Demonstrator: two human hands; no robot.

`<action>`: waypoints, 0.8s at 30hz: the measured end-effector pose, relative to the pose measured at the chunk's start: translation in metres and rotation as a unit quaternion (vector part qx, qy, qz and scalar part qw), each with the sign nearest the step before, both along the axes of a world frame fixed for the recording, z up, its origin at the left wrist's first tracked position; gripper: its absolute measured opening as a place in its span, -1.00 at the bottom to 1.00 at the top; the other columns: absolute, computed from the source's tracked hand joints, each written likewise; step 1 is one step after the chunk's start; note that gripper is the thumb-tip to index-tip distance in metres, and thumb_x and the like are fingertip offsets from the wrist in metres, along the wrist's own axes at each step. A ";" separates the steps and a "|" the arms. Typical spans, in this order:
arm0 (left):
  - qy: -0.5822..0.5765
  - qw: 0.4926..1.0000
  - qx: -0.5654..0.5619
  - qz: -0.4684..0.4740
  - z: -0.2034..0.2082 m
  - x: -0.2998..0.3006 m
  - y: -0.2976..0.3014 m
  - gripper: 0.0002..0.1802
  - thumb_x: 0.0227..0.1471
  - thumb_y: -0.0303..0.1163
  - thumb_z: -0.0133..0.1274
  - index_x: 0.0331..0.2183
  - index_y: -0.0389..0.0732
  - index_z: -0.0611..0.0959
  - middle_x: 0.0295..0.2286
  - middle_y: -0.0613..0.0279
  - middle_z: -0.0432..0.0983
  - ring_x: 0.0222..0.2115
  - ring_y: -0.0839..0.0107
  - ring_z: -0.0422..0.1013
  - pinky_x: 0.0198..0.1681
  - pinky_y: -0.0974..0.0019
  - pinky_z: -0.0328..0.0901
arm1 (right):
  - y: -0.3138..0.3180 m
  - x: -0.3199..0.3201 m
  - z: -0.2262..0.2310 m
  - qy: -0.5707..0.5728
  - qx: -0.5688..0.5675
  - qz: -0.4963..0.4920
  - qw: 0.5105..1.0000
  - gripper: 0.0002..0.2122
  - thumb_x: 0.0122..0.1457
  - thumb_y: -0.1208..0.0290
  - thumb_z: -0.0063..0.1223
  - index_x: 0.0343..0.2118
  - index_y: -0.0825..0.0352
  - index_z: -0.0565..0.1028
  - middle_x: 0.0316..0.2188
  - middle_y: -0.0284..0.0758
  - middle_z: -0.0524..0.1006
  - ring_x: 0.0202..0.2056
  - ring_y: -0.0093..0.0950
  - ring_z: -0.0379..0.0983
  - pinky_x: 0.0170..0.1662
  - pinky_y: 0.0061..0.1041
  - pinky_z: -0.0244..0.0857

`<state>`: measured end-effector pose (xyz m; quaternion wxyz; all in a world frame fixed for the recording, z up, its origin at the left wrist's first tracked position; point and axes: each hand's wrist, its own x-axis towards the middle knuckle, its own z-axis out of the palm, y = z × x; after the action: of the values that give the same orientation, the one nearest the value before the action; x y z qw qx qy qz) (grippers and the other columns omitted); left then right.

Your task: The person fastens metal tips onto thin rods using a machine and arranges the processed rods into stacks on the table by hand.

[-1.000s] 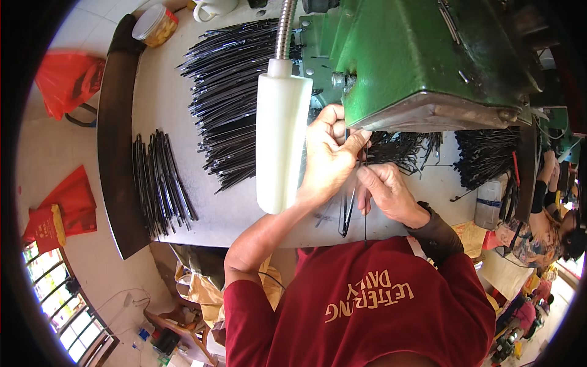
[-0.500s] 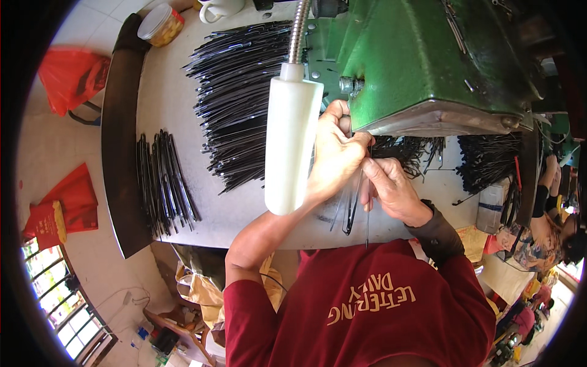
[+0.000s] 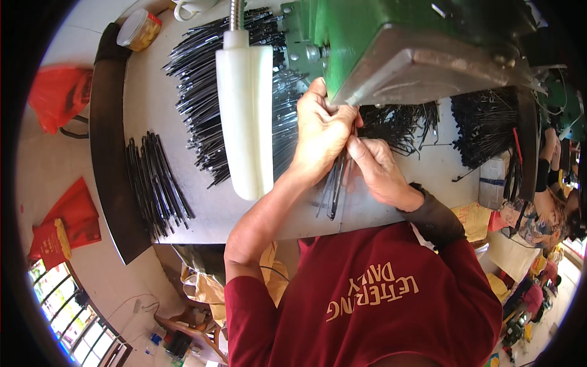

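Note:
At the lower front corner of a green machine (image 3: pixel 367 55), my left hand (image 3: pixel 324 128) is closed around thin dark rods (image 3: pixel 334 189). Their lower ends hang below it toward my shirt. My right hand (image 3: pixel 382 168) is just right of them, thumb and fingers pinched on a thin rod close to the left fingers. The fingertips and upper rod ends are partly hidden under the machine's edge. A large fanned pile of black rods (image 3: pixel 202 110) lies left of my hands. Another heap of black rods (image 3: pixel 397 125) lies behind my right hand.
A white lamp (image 3: pixel 244 122) on a flexible metal neck hangs before the pile. A smaller rod bundle (image 3: pixel 158 183) lies at the table's left. More black rods (image 3: pixel 486 125) and a grey box (image 3: pixel 492 180) are at right. A lidded jar (image 3: pixel 139 30) stands at far left.
The whole view has shifted, with the machine and lamp now higher and further left in the picture. My hands stay together at the machine's corner; the rod hanging below my right hand shows less.

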<state>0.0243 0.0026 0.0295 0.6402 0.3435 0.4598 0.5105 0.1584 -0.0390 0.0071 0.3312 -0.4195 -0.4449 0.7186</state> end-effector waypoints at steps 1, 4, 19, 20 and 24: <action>0.019 1.000 0.000 -0.010 0.002 -0.005 -0.001 -0.77 -0.06 -0.65 -0.05 -0.27 -0.27 0.41 -0.64 0.30 0.44 -0.68 0.61 0.33 -0.63 0.52 0.22 | -0.001 0.004 0.006 0.000 -0.003 0.000 1.000 -0.64 0.32 0.27 -0.14 -0.51 0.45 0.48 -0.66 -0.32 0.51 -0.66 -0.62 0.40 -0.56 -0.62 0.30; 0.076 0.995 -0.033 0.059 0.000 -0.031 -0.009 -0.84 0.04 -0.50 0.03 -0.28 -0.29 0.45 -0.66 0.26 0.44 -0.70 0.58 0.29 -0.63 0.51 0.18 | 0.000 0.032 0.008 -0.159 0.148 0.022 0.976 -0.88 0.19 0.48 0.04 -0.37 0.43 0.55 -0.56 -0.36 0.53 -0.57 -0.66 0.41 -0.50 -0.63 0.31; 0.707 0.686 0.125 0.112 0.009 -0.144 -0.111 -0.55 -0.23 -0.53 0.27 -0.18 -0.29 0.58 -0.31 -0.01 0.48 -0.29 0.03 0.37 -0.16 0.06 0.24 | 0.025 0.068 -0.007 -0.425 0.536 0.043 0.728 -0.83 -0.12 0.61 0.25 -0.40 0.36 0.55 -0.50 -0.30 0.42 -0.50 -0.33 0.42 -0.45 -0.41 0.30; 0.629 0.763 0.144 0.046 0.001 -0.119 -0.119 -0.69 -0.23 -0.56 0.26 -0.31 -0.30 0.60 -0.35 0.01 0.48 -0.36 0.05 0.38 -0.27 0.10 0.28 | 0.025 0.068 -0.006 -0.425 0.543 0.040 0.723 -0.86 -0.10 0.60 0.22 -0.43 0.34 0.52 -0.51 -0.32 0.39 -0.50 -0.34 0.41 -0.46 -0.41 0.30; 0.551 0.793 0.258 -0.029 -0.020 -0.044 -0.117 -0.78 -0.29 -0.56 0.21 -0.44 -0.22 0.59 -0.44 0.12 0.42 -0.42 0.13 0.35 -0.40 0.13 0.28 | 0.023 0.063 -0.007 -0.415 0.550 0.022 0.725 -0.88 -0.08 0.58 0.19 -0.47 0.30 0.47 -0.53 -0.34 0.36 -0.49 -0.35 0.39 -0.46 -0.40 0.29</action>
<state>-0.0194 -0.1142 0.0097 0.1806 0.7323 0.5755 0.3160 0.2212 -0.0157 0.0005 0.2701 -0.4100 -0.8643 0.1097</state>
